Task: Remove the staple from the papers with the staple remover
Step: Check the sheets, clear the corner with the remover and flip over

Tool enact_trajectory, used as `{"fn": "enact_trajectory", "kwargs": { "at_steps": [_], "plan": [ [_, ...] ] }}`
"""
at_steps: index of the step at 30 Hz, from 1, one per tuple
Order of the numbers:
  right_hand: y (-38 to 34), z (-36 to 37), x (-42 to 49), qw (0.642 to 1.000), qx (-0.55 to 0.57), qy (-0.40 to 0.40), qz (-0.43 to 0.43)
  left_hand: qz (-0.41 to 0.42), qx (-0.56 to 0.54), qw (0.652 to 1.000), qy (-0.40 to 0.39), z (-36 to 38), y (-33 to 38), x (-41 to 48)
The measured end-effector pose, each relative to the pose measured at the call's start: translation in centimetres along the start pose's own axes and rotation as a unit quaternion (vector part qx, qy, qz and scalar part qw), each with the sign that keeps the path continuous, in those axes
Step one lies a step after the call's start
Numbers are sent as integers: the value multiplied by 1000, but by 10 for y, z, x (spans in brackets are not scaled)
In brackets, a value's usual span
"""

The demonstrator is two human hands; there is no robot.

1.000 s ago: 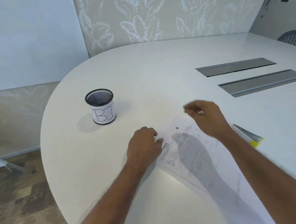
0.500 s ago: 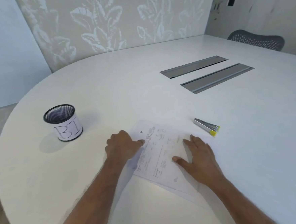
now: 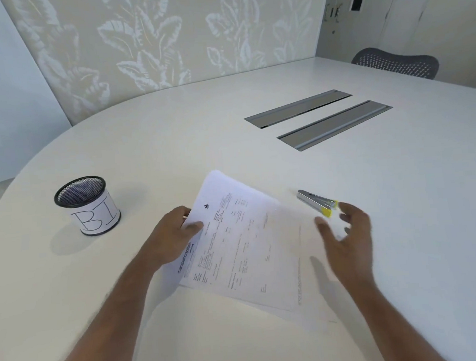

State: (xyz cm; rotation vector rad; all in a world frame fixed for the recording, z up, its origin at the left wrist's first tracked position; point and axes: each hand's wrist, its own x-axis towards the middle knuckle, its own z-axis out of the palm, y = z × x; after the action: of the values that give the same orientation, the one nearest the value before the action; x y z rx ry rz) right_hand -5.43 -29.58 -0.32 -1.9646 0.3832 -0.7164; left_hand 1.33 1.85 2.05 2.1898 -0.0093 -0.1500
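At the near side of the counter (image 3: 172, 145), your left hand (image 3: 173, 238) grips the papers (image 3: 244, 244) by their left edge, thumb on top, fingers hidden beneath. Your right hand (image 3: 348, 237), motion-blurred, is spread and empty just beside the staple remover (image 3: 315, 200). The staple is too small to make out.

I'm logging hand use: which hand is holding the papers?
The left hand pinches the papers at their left edge; the right hand is open, holding nothing, near the staple remover.
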Motion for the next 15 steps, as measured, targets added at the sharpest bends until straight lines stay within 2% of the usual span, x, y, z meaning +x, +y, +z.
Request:
{"fn": "enact_trajectory", "kwargs": {
  "at_steps": [3, 6, 10, 12, 15],
  "plan": [
    [7, -12, 1, 988, 77, -14, 132, 40, -77, 996, 11, -7, -15, -17],
    [8, -14, -1, 975, 134, -49, 171, 90, -118, 989, 17, -10, -21, -32],
    [-9, -10, 1, 956, 198, -168, 140, 126, -184, 973, 53, -10, -18, -43],
    [-21, -6, 2, 951, 228, -164, 126, 144, -217, 963, 67, -9, -13, -45],
    [-39, -2, 9, 966, 213, -146, 24, 163, -256, 951, 62, -9, -5, -46]
  ]
}}
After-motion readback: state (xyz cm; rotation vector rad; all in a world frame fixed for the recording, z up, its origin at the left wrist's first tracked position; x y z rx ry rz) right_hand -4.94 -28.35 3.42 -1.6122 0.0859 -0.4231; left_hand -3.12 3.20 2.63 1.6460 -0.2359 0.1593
